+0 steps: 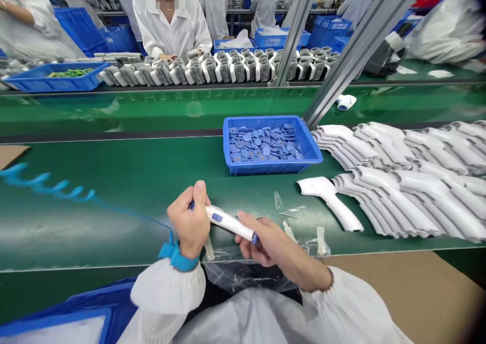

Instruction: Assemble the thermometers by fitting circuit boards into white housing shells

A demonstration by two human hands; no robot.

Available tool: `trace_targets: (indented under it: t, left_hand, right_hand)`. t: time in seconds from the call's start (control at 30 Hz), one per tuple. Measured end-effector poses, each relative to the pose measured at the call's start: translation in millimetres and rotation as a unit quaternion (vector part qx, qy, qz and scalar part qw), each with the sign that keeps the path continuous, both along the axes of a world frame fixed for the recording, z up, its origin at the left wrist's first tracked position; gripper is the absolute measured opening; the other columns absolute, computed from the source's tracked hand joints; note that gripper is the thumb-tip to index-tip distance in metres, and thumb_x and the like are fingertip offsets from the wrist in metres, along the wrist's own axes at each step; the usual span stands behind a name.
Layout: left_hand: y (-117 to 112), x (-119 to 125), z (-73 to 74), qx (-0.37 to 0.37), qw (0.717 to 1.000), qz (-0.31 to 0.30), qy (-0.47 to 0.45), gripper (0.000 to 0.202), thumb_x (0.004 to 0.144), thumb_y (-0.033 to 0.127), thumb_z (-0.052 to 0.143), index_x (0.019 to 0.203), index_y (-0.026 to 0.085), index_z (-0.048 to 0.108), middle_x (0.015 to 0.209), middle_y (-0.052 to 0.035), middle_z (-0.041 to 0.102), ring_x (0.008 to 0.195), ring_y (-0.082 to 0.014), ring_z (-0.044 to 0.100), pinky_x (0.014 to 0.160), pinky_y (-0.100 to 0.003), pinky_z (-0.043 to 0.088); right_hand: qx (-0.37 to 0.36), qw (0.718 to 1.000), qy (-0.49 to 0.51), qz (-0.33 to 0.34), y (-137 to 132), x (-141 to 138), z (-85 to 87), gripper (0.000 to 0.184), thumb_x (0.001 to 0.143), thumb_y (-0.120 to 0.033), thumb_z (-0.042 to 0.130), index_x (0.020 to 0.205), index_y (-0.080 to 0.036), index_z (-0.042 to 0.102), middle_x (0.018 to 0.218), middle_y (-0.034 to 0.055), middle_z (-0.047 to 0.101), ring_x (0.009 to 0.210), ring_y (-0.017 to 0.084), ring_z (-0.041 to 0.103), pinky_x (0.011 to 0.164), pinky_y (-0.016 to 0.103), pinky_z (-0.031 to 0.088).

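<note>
A white forehead thermometer (230, 223) with a blue button is held between my two hands, just above the front part of the green bench. My left hand (190, 217) is closed around its head end, thumb up, hiding most of that end. A blue strap (178, 257) circles this wrist. My right hand (268, 240) grips the handle's lower end, where a dark blue end piece shows. To the right lies a single white housing shell (328, 200). Beyond my hands, a blue tray (275, 168) contains many small blue plastic parts (261, 144).
Stacked white shells (387, 202) cover the bench's right side. Clear plastic scraps (292, 211) lie near the front edge. A coiled blue cord (49, 186) stretches left from my wrist. A metal post (364, 50) rises behind the tray. Across the conveyor (152, 109), a person (170, 25) works behind rows of grey-white parts.
</note>
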State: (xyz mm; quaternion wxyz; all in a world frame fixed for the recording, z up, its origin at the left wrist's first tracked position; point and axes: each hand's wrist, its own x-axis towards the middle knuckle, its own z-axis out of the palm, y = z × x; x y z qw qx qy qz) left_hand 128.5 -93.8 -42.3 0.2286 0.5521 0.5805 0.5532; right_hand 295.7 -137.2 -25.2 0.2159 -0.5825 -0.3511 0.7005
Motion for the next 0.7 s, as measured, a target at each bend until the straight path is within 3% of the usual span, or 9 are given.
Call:
trace_targets:
  t: [0.07,0.13,0.2,0.23,0.3,0.37,0.43,0.5,0.7]
  left_hand:
    - [9.7,7.9,-4.8,-0.032,0.999,0.015,-0.012,0.053,0.097,0.043,0.051,0.05,0.018,0.049,0.049,0.0012,0.047,0.048,-0.011,0.044,0.052,-0.028,0.035]
    - [21.1,16.0,-6.8,-0.025,0.999,0.014,0.037,0.053,0.095,0.039,0.054,0.047,0.018,0.047,0.047,0.0016,0.045,0.047,-0.01,0.041,0.052,-0.028,0.033]
    - [30.3,21.8,-5.8,0.009,0.994,0.037,0.103,0.052,0.092,0.032,0.055,0.044,0.017,0.043,0.045,0.0023,0.039,0.047,-0.0093,0.036,0.052,-0.029,0.028]
    - [33.2,23.2,-4.1,0.023,0.991,0.049,0.126,0.052,0.091,0.029,0.054,0.043,0.017,0.04,0.045,0.0025,0.037,0.047,-0.0091,0.033,0.052,-0.03,0.026]
    - [34.2,22.5,2.4,0.024,0.991,0.024,0.133,0.052,0.091,0.028,0.055,0.043,0.017,0.036,0.047,0.0029,0.034,0.048,-0.0089,0.031,0.053,-0.03,0.025]
    - [28.2,17.1,12.2,-0.033,0.992,-0.089,0.083,0.041,0.088,0.032,0.062,0.054,0.017,0.046,0.055,0.0031,0.044,0.054,-0.0091,0.037,0.055,-0.027,0.03]
    - [16.5,9.9,23.4,-0.113,0.966,-0.233,0.008,0.022,0.08,0.035,0.074,0.08,0.018,0.059,0.075,0.0027,0.057,0.064,-0.0103,0.048,0.06,-0.024,0.038]
    - [3.1,4.0,34.5,-0.16,0.934,-0.315,-0.044,0.039,0.072,0.031,0.081,0.102,0.022,0.058,0.093,0.0022,0.062,0.075,-0.0118,0.054,0.065,-0.023,0.043]
    - [-17.2,-2.0,64.2,-0.184,0.914,-0.357,-0.055,0.037,0.071,0.028,0.083,0.099,0.024,0.058,0.09,0.0041,0.062,0.078,-0.0125,0.056,0.067,-0.023,0.044]
  right_hand:
    - [0.156,0.981,-0.092,0.071,-2.8,-9.4,-0.4,0.04,0.094,-0.056,0.047,0.094,-0.019,0.063,0.08,0.0036,0.067,0.05,0.01,0.052,0.047,0.023,0.034]
    - [0.318,0.908,-0.234,0.14,-6.0,-20.5,-1.1,0.028,0.098,-0.041,0.046,0.104,-0.019,0.064,0.085,0.0072,0.07,0.064,0.016,0.061,0.058,0.027,0.04]
    - [0.378,0.835,-0.35,0.193,-7.5,-29.3,-2.3,0.031,0.101,-0.032,0.039,0.109,-0.016,0.064,0.081,0.0109,0.07,0.067,0.02,0.064,0.06,0.03,0.039]
    - [0.382,0.819,-0.379,0.199,-7.7,-31.4,-3.0,0.032,0.102,-0.031,0.037,0.111,-0.014,0.064,0.08,0.0118,0.071,0.065,0.021,0.064,0.059,0.03,0.038]
    - [0.387,0.826,-0.368,0.181,-8.4,-29.1,-4.4,0.032,0.102,-0.031,0.038,0.109,-0.015,0.064,0.079,0.0099,0.071,0.062,0.019,0.062,0.057,0.029,0.036]
    - [0.384,0.864,-0.291,0.146,-10.7,-18.1,-5.5,0.031,0.103,-0.034,0.038,0.106,-0.019,0.066,0.079,0.0051,0.07,0.062,0.017,0.06,0.059,0.028,0.037]
    - [0.353,0.906,-0.205,0.114,-14.0,-1.4,-6.5,0.034,0.103,-0.041,0.039,0.113,-0.022,0.066,0.08,0.0021,0.069,0.065,0.016,0.06,0.063,0.027,0.041]
    - [0.309,0.935,-0.142,0.099,-16.5,16.0,-7.4,0.041,0.101,-0.049,0.042,0.126,-0.024,0.063,0.086,0.0022,0.069,0.072,0.017,0.061,0.068,0.028,0.046]
    - [0.29,0.949,-0.067,0.105,-10.8,39.4,-9.3,0.047,0.097,-0.05,0.051,0.135,-0.024,0.06,0.109,0.005,0.069,0.105,0.023,0.06,0.096,0.037,0.046]
